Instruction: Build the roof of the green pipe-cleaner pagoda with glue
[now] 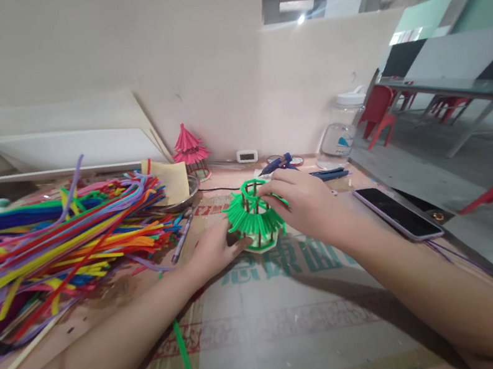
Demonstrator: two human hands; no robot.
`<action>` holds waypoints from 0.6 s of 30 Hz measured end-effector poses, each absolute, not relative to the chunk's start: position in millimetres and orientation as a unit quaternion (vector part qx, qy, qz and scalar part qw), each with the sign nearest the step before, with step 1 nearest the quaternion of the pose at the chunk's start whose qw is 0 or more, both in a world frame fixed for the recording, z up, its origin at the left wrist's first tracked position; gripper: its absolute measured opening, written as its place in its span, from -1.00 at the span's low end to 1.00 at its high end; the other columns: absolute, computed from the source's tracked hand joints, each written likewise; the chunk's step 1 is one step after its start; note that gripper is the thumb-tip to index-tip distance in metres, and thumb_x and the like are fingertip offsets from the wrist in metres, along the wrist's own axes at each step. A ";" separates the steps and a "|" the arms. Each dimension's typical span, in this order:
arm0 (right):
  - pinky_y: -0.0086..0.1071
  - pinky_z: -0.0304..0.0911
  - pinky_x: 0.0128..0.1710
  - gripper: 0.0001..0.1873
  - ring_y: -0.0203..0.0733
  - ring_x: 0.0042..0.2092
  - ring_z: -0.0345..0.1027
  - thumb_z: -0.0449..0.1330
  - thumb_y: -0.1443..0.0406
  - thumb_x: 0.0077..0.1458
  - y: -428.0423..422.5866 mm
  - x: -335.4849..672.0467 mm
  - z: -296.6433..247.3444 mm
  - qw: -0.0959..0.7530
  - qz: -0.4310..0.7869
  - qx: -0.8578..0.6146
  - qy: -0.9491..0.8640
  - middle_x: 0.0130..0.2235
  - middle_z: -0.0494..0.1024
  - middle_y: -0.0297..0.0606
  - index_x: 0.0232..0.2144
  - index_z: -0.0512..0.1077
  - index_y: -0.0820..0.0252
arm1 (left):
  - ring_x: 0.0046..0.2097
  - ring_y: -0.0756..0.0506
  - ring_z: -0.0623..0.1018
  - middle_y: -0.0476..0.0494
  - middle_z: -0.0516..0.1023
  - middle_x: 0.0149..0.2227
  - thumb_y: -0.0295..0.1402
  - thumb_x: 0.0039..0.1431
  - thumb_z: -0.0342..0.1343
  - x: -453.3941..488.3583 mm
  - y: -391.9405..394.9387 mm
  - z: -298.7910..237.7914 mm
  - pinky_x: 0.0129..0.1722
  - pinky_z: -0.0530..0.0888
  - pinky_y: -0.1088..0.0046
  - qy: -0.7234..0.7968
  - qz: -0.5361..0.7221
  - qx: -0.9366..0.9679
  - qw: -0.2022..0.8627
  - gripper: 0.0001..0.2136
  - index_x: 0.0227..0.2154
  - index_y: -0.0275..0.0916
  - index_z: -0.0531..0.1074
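A small green pipe-cleaner pavilion (260, 223) stands upright on the work mat, with a ring frame on top, a flared fringe roof and brown posts below. My left hand (214, 246) is closed around its lower left side, thumb at the front of the base. My right hand (296, 198) reaches over from the right, its fingers pinched at the upper posts and ring; whether a small piece sits between the fingertips is hidden. Behind the pavilion lies a blue glue gun (277, 163). A loose green pipe cleaner (182, 349) lies near my left forearm.
A large heap of coloured pipe cleaners (71, 239) covers the left side. At the back stand a pink pagoda (189, 153), a small white clock (247, 156) and a clear jar (339, 131). A phone (397, 213) lies at the right edge, near red chairs (376, 112).
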State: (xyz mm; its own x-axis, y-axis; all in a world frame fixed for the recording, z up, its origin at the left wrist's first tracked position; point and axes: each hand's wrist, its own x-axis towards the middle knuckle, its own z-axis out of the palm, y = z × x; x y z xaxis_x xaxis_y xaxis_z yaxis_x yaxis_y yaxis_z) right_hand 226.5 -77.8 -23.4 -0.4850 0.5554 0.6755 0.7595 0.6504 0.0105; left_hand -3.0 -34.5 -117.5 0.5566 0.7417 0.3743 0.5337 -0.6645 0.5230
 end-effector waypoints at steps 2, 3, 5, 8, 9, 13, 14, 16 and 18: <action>-0.28 0.28 -0.24 -0.78 -0.09 -0.23 0.43 0.08 0.38 0.31 -77.8 226.5 -23.5 0.325 -0.156 -0.390 -0.847 -0.31 0.56 -0.14 -0.26 0.54 0.25 | 0.10 -0.35 0.52 -0.32 0.54 0.07 -0.07 0.25 0.13 -3.3 -34.1 -117.8 0.07 0.47 0.10 0.369 0.291 0.865 0.177 -0.57 0.06 -0.24 0.40; -0.28 0.28 -0.24 -0.78 -0.09 -0.23 0.43 0.08 0.38 0.31 -77.9 226.7 -23.3 0.326 -0.154 -0.390 -0.848 -0.30 0.56 -0.14 -0.26 0.54 0.24 | 0.10 -0.35 0.53 -0.32 0.54 0.07 -0.07 0.25 0.14 -3.4 -34.0 -117.9 0.07 0.47 0.10 0.369 0.291 0.865 0.177 -0.57 0.05 -0.24 0.40; -0.27 0.28 -0.23 -0.78 -0.10 -0.23 0.43 0.08 0.38 0.31 -78.2 228.0 -21.6 0.332 -0.148 -0.388 -0.847 -0.30 0.57 -0.14 -0.23 0.55 0.24 | 0.10 -0.35 0.53 -0.30 0.55 0.07 -0.08 0.24 0.14 -3.4 -33.8 -117.7 0.06 0.48 0.10 0.367 0.291 0.866 0.178 -0.58 0.05 -0.23 0.41; -0.26 0.30 -0.20 -0.78 -0.10 -0.21 0.44 0.08 0.39 0.30 -79.1 233.3 -15.3 0.367 -0.134 -0.383 -0.837 -0.27 0.58 -0.14 -0.15 0.53 0.22 | 0.12 -0.34 0.52 -0.30 0.54 0.09 -0.09 0.25 0.15 -3.2 -34.1 -116.9 0.10 0.46 0.11 0.361 0.292 0.867 0.181 -0.58 0.07 -0.22 0.40; -0.27 0.30 -0.19 -0.78 -0.11 -0.20 0.45 0.08 0.41 0.29 -79.3 235.7 -12.6 0.381 -0.129 -0.381 -0.832 -0.25 0.59 -0.14 -0.14 0.53 0.21 | 0.13 -0.34 0.51 -0.30 0.53 0.10 -0.10 0.26 0.14 -3.2 -34.1 -116.6 0.12 0.45 0.10 0.358 0.293 0.868 0.183 -0.58 0.08 -0.22 0.39; -0.30 0.27 -0.25 -0.80 -0.16 -0.24 0.44 0.11 0.43 0.26 -77.9 244.2 -5.7 0.404 -0.119 -0.396 -0.816 -0.24 0.58 -0.17 -0.17 0.52 0.19 | 0.20 -0.32 0.46 -0.31 0.49 0.16 -0.18 0.27 0.13 -3.2 -33.7 -116.1 0.21 0.39 0.10 0.344 0.300 0.869 0.189 -0.61 0.10 -0.22 0.38; -0.31 0.26 -0.27 -0.84 -0.17 -0.26 0.43 0.13 0.42 0.25 -77.1 245.4 -5.5 0.405 -0.122 -0.406 -0.811 -0.26 0.58 -0.19 -0.18 0.51 0.18 | 0.20 -0.31 0.46 -0.31 0.49 0.16 -0.20 0.27 0.13 -3.2 -33.6 -116.1 0.20 0.39 0.10 0.343 0.301 0.869 0.191 -0.62 0.10 -0.22 0.38; -0.33 0.23 -0.31 -0.93 -0.18 -0.30 0.41 0.20 0.38 0.23 -75.3 246.7 -6.6 0.406 -0.123 -0.422 -0.801 -0.29 0.57 -0.23 -0.22 0.47 0.18 | 0.18 -0.31 0.47 -0.29 0.50 0.14 -0.22 0.27 0.13 -3.2 -33.6 -115.9 0.17 0.42 0.12 0.343 0.301 0.868 0.195 -0.63 0.09 -0.21 0.39; -0.34 0.22 -0.32 -0.98 -0.19 -0.33 0.41 0.22 0.33 0.23 -73.9 246.9 -8.2 0.405 -0.113 -0.430 -0.799 -0.34 0.57 -0.26 -0.27 0.45 0.18 | 0.17 -0.30 0.48 -0.29 0.50 0.14 -0.24 0.26 0.12 -3.0 -34.0 -115.6 0.16 0.44 0.13 0.347 0.301 0.866 0.199 -0.63 0.10 -0.21 0.39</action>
State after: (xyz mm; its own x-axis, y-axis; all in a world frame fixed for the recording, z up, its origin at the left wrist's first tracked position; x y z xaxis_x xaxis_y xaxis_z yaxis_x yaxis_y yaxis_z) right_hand 246.9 -73.9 -8.2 -0.3030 0.5951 0.7443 0.7787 0.6049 -0.1667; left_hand -3.0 -34.0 -115.6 0.5780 0.7209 0.3825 0.4820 -0.6798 0.5528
